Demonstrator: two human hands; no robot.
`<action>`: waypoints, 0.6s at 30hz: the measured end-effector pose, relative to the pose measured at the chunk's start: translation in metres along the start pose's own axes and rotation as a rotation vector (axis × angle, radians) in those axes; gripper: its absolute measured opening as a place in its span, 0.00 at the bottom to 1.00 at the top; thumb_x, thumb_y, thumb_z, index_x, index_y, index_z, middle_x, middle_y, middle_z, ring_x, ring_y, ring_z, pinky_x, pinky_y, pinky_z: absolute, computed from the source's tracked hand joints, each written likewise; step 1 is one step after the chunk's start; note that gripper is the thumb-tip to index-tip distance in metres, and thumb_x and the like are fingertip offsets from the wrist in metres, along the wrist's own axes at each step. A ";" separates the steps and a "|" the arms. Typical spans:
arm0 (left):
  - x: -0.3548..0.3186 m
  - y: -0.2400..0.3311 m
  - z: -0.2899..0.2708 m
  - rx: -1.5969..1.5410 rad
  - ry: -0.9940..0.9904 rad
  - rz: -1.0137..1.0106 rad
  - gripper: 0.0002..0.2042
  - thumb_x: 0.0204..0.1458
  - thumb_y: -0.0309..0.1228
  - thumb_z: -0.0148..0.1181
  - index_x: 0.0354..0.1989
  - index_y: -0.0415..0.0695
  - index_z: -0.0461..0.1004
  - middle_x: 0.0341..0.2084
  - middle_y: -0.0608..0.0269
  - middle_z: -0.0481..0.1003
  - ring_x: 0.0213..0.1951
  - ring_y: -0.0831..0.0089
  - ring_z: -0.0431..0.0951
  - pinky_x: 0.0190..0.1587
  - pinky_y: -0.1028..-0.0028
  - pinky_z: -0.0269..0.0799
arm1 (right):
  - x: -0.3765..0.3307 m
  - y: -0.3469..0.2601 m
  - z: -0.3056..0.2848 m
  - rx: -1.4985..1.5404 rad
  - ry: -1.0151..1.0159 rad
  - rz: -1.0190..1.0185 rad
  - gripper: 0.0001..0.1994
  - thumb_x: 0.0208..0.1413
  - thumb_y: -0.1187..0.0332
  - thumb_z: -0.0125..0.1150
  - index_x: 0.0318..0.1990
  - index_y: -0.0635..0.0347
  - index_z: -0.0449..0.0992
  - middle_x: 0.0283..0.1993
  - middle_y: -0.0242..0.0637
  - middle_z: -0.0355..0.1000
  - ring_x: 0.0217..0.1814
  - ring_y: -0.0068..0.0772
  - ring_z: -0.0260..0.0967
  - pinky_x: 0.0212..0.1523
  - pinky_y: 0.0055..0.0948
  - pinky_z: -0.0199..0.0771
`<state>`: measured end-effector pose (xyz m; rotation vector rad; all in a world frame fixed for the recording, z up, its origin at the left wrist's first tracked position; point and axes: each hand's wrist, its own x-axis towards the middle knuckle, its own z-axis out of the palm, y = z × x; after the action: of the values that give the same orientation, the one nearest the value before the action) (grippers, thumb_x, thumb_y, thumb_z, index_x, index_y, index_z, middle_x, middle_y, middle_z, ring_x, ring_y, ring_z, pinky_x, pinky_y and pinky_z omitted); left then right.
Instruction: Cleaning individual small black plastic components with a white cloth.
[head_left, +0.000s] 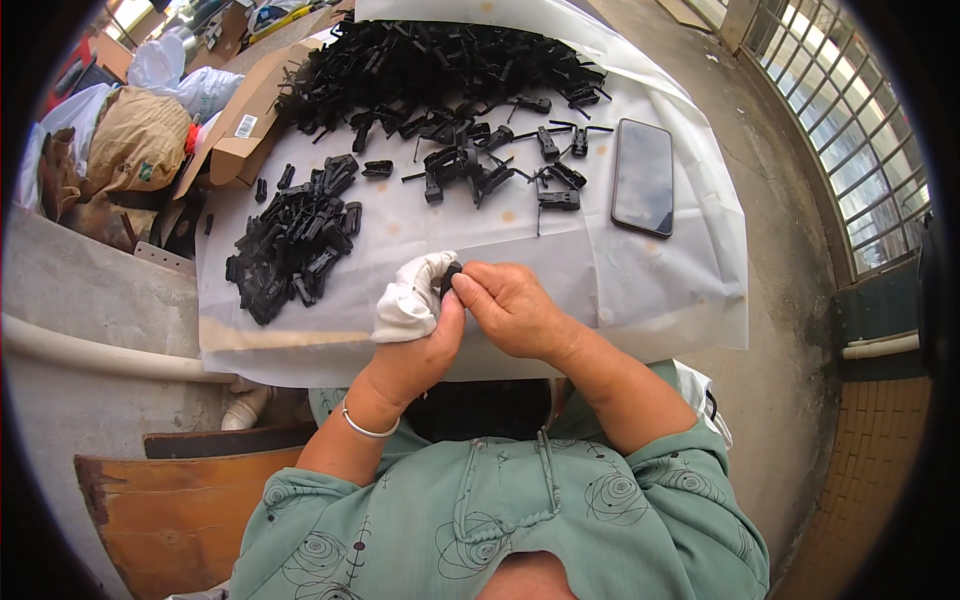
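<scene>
Both of my hands meet over the near part of the table. A small black plastic part point(450, 279) is gripped between them, mostly hidden by my fingers. My left hand point(415, 303), partly covered by a white cloth glove, is closed round it from the left. The bare fingers and thumb of my right hand point(505, 305) pinch at its right side. Beyond my hands lie several loose black plastic parts point(465, 165) with thin protruding strips. To the left is a smaller pile of black parts point(295, 235) that look more compact.
A large heap of black parts point(430, 65) covers the far side of the table, which has a whitish plastic sheet point(660, 290) over it. A smartphone point(643, 175) lies at the right. A cardboard box point(240, 135) and bags point(135, 135) stand at the left; a barred window point(850, 120) is at the right.
</scene>
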<state>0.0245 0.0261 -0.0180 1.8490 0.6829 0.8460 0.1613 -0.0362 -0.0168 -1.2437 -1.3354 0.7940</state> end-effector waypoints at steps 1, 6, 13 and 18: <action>-0.001 -0.004 0.000 0.229 0.044 0.245 0.14 0.48 0.21 0.50 0.44 0.32 0.66 0.35 0.54 0.72 0.35 0.67 0.74 0.39 0.73 0.70 | 0.000 -0.001 0.000 -0.038 0.003 -0.019 0.12 0.59 0.68 0.47 0.24 0.64 0.66 0.18 0.38 0.60 0.19 0.27 0.53 0.23 0.29 0.59; -0.003 -0.006 0.001 0.433 0.029 0.299 0.15 0.46 0.21 0.51 0.44 0.31 0.67 0.35 0.50 0.73 0.37 0.62 0.74 0.41 0.71 0.70 | 0.000 0.004 0.009 -0.142 0.052 -0.021 0.12 0.58 0.69 0.47 0.24 0.65 0.65 0.17 0.39 0.59 0.19 0.28 0.53 0.22 0.30 0.59; 0.002 -0.001 0.000 -0.178 0.033 -0.114 0.13 0.48 0.19 0.50 0.45 0.31 0.66 0.35 0.52 0.72 0.36 0.70 0.73 0.41 0.76 0.69 | 0.003 0.007 0.002 -0.010 -0.016 0.015 0.12 0.58 0.69 0.48 0.24 0.66 0.66 0.18 0.38 0.61 0.20 0.27 0.55 0.24 0.29 0.61; -0.004 -0.009 0.005 0.050 0.062 0.086 0.13 0.48 0.19 0.50 0.44 0.30 0.67 0.37 0.50 0.72 0.39 0.66 0.74 0.43 0.74 0.69 | 0.001 0.002 -0.001 -0.031 -0.043 0.059 0.11 0.57 0.69 0.48 0.25 0.66 0.66 0.19 0.38 0.62 0.21 0.26 0.55 0.24 0.28 0.61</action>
<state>0.0254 0.0239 -0.0287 1.9151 0.6726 0.9533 0.1627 -0.0347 -0.0183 -1.3020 -1.3552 0.8485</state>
